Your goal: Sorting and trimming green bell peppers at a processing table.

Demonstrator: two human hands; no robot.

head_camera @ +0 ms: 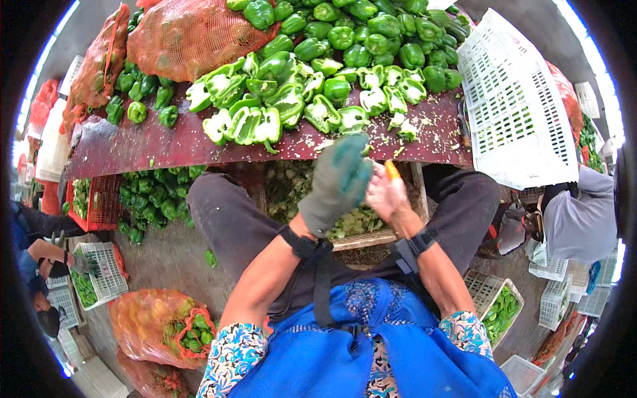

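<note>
My left hand (340,181), in a grey and green glove, is over the front edge of the dark red table (189,147). It is blurred, and its fingers hide whatever is between the hands. Close against it is my right hand (387,191), bare with an orange cover on one fingertip; its grip cannot be made out. Just beyond the hands lie halved green bell peppers (286,104), cut faces showing, and cut pepper cores (405,129). Whole green bell peppers (378,30) are heaped behind them. Beneath my hands, between my knees, a crate (366,242) holds pale green scraps.
A white plastic crate (517,99) leans at the table's right. Orange mesh sacks (199,37) lie at the back left. More peppers (157,196) and a red crate (97,204) are under the table's left side. Co-workers sit at far left (35,258) and right (580,214).
</note>
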